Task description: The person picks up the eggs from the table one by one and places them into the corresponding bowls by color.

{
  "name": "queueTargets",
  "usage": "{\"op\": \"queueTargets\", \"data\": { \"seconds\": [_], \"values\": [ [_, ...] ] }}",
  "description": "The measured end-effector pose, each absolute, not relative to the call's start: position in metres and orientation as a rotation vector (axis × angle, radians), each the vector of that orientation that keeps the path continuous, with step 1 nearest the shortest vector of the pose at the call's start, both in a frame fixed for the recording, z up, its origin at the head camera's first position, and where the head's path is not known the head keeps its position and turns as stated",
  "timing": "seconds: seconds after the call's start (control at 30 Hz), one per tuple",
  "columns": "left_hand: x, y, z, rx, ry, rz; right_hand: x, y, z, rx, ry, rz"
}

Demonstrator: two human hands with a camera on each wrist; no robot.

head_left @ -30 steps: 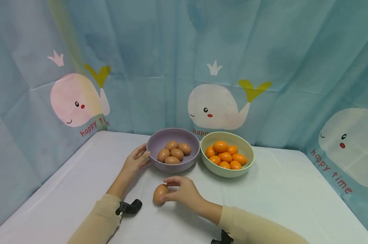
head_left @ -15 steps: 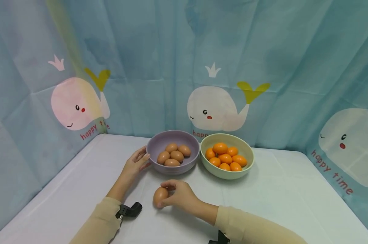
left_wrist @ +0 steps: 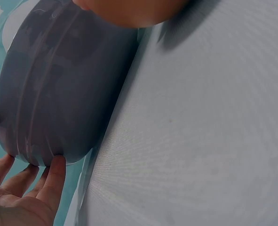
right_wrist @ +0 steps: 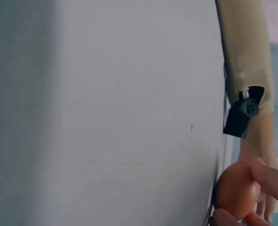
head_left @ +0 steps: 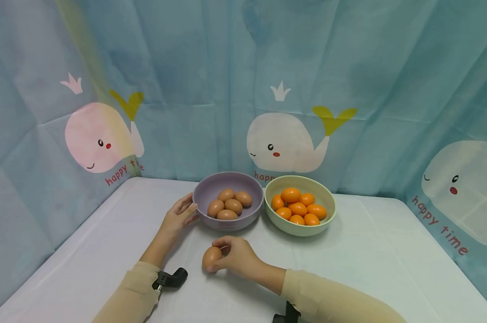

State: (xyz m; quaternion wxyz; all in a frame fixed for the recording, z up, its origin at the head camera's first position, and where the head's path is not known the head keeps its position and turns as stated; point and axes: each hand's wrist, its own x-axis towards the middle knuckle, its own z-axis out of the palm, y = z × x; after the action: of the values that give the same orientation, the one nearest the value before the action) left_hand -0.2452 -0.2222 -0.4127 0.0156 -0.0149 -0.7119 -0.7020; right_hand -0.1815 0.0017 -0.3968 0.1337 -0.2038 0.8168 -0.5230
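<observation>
My right hand (head_left: 239, 258) pinches a brown egg (head_left: 212, 259) between thumb and fingers, over the white cloth in front of the bowls. The right wrist view shows this egg (right_wrist: 237, 190) low at the right, the thumb on its upper side and fingertips beneath. Against the left outer wall of a purple bowl (head_left: 229, 224) rests my left hand (head_left: 175, 220); its loosely extended fingertips (left_wrist: 59, 162) touch the wall in the left wrist view. Several brown eggs (head_left: 233, 206) lie inside that bowl. Part of the pinched egg (left_wrist: 134, 14) appears along the top there.
A light green bowl (head_left: 300, 230) with several oval orange fruits (head_left: 297, 208) stands right beside the purple one. Behind the white table (head_left: 372, 255) hangs a blue curtain (head_left: 179, 139) printed with whales. Each wrist carries a black camera mount (head_left: 171, 278).
The right hand's fingers and thumb have closed further round the egg, and that hand has shifted slightly left. The left hand stays at the purple bowl.
</observation>
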Motion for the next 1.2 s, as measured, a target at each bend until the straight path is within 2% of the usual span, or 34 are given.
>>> {"op": "queueTargets", "data": {
  "seconds": [0.53,0.87,1.2],
  "values": [
    [-0.246,-0.221,-0.414,-0.033,-2.217,-2.176,-0.186,0.005,-0.391,-0.585,2.364,-1.547],
    [-0.244,-0.222,-0.415,-0.032,-2.226,-2.158,-0.198,0.010,-0.349,-0.712,2.401,-1.615],
    [-0.244,-0.222,-0.415,-0.046,-2.242,-2.141,-0.234,-0.001,-0.325,-0.624,2.394,-1.770]
  ]
}}
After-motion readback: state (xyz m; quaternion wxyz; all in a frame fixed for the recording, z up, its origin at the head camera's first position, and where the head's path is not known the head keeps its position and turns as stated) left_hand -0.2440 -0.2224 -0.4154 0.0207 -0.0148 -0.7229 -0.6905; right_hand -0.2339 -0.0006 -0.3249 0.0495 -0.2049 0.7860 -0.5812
